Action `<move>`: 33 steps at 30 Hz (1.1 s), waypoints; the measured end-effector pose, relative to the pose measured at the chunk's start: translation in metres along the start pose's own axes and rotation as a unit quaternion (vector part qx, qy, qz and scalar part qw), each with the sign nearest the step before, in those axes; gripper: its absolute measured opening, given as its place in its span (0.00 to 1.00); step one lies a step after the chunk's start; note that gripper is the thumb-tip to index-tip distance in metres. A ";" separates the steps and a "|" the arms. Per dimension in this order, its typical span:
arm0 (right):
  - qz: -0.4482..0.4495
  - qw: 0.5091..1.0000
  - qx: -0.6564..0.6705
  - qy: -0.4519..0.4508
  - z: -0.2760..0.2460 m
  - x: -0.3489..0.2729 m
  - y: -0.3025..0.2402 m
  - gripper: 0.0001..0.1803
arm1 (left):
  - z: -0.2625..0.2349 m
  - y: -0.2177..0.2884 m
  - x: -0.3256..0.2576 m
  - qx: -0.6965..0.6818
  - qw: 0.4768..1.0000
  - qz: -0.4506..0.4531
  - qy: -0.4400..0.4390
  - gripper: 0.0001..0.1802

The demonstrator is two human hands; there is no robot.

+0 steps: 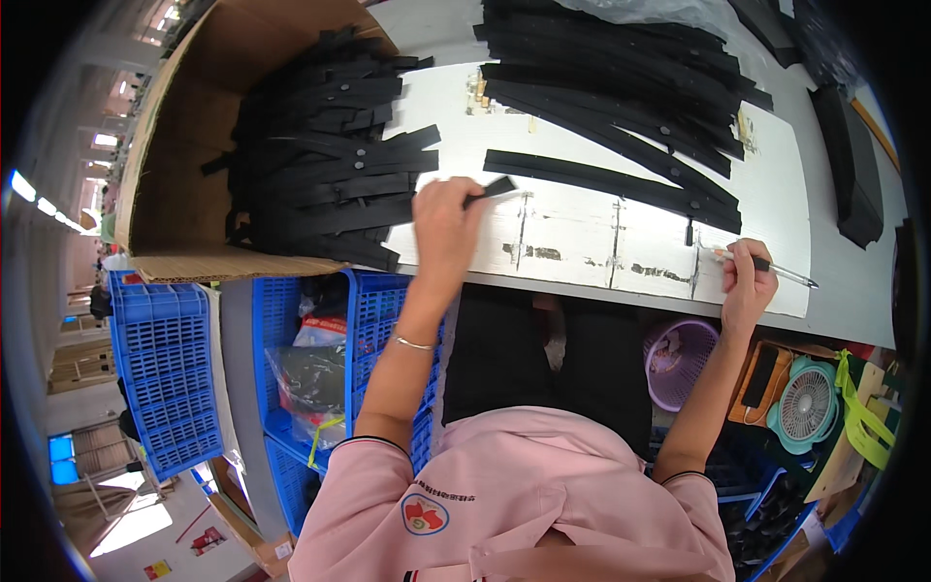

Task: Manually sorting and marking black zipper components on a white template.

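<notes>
My left hand [446, 228] is closed on a black webbing strap [498, 187], whose short end sticks out to the right of my fingers. My right hand [749, 283] grips a slim pen [797, 278] at the right end of a white board [572, 228]. Dark lines and smudges mark the board. Just beyond my hands lies a single flat black strap [582, 177] with a small round snap near its right end. A thick bundle of black straps [611, 73] covers the far part of the board. To the left, a loose heap of straps [335, 145] spills from a cardboard box.
The cardboard box [170, 145] stands at the table's left end. Blue plastic crates [165, 359] sit below it. Under the table's front edge are a purple basket [679, 364] and a teal fan [807, 403]. A black folded piece [846, 165] lies far right.
</notes>
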State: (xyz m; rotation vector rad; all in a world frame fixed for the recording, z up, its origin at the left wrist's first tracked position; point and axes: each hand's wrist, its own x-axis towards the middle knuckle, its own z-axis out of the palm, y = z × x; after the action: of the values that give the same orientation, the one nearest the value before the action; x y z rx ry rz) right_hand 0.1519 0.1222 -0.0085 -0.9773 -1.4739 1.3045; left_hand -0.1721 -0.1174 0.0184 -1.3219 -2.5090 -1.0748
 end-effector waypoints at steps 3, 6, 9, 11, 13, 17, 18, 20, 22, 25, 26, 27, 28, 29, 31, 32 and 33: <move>0.010 1.000 -0.015 0.000 -0.003 -0.001 -0.001 0.07 | 0.034 0.048 0.000 -0.048 0.997 0.049 0.041 0.11; -0.008 1.000 -0.011 0.011 0.014 -0.002 -0.009 0.06 | 0.060 0.088 -0.003 -0.080 0.989 0.123 0.022 0.12; -0.044 0.999 -0.010 -0.014 0.026 -0.009 -0.019 0.12 | 0.085 0.115 -0.021 -0.116 0.976 0.183 -0.002 0.14; -0.068 0.996 -0.047 -0.025 0.033 -0.025 -0.025 0.14 | 0.092 0.130 -0.039 -0.144 0.970 0.188 -0.055 0.17; -0.157 0.976 -0.151 -0.027 0.037 -0.041 -0.023 0.15 | 0.096 0.142 -0.050 -0.133 0.967 0.202 -0.075 0.17; -0.366 0.852 -0.370 -0.051 0.038 -0.062 -0.011 0.24 | 0.099 0.143 -0.056 -0.146 0.962 0.196 -0.122 0.22; -0.367 0.852 -0.371 -0.050 0.036 -0.065 -0.010 0.24 | 0.097 0.143 -0.057 -0.147 0.962 0.197 -0.122 0.22; -0.381 0.828 -0.409 -0.056 0.035 -0.069 -0.012 0.26 | 0.087 0.144 -0.057 -0.209 0.957 0.153 -0.131 0.25; -0.377 0.821 -0.427 -0.049 0.025 -0.069 -0.012 0.28 | 0.081 0.134 -0.062 -0.160 0.965 0.157 -0.139 0.26; -0.347 0.827 -0.441 0.026 0.007 -0.060 -0.006 0.29 | 0.072 0.117 -0.067 -0.079 0.974 0.158 -0.142 0.28; -0.350 0.827 -0.440 0.021 0.001 -0.059 -0.005 0.29 | 0.069 0.111 -0.070 -0.047 0.977 0.156 -0.140 0.28; -0.346 0.818 -0.459 0.030 -0.004 -0.058 -0.005 0.28 | 0.067 0.104 -0.073 -0.045 0.978 0.144 -0.146 0.29; -0.345 0.809 -0.474 0.040 -0.005 -0.057 -0.005 0.28 | 0.061 0.101 -0.074 -0.040 0.980 0.138 -0.139 0.29; -0.349 0.805 -0.478 0.042 -0.004 -0.057 -0.004 0.26 | 0.054 0.098 -0.075 -0.014 0.983 0.127 -0.131 0.29; -0.349 0.807 -0.475 0.043 -0.003 -0.058 -0.002 0.26 | 0.045 0.087 -0.079 0.031 0.987 0.099 -0.120 0.30; -0.344 0.807 -0.478 0.050 -0.003 -0.059 0.000 0.26 | 0.042 0.081 -0.081 0.036 0.988 0.092 -0.117 0.30; -0.345 0.808 -0.474 0.059 -0.004 -0.060 0.002 0.25 | 0.038 0.075 -0.083 0.055 0.990 0.066 -0.113 0.30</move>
State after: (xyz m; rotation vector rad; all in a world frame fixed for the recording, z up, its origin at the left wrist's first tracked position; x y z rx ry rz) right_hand 0.1722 0.0668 -0.0175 -0.9138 -2.1352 -0.0920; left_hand -0.0559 -0.1224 -0.0021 -1.6323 -2.5461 -0.7880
